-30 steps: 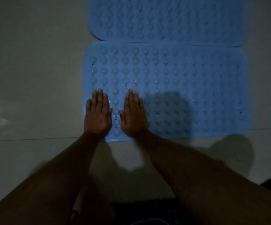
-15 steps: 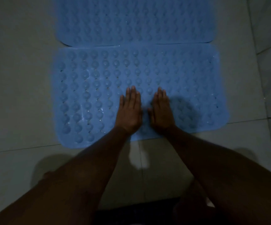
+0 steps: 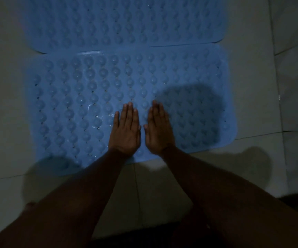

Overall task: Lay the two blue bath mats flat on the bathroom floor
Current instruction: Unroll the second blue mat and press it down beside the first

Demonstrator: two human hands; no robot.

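Left hand (image 3: 125, 130) and right hand (image 3: 159, 130) slid rightward along the near mat (image 3: 69, 104)

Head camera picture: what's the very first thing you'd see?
The big bumpy blue mat in the middle of the pale tiled floor jumps out first. The left hand and right hand lie flat, side by side, near its front edge. A second blue mat lies just beyond it, at the top.
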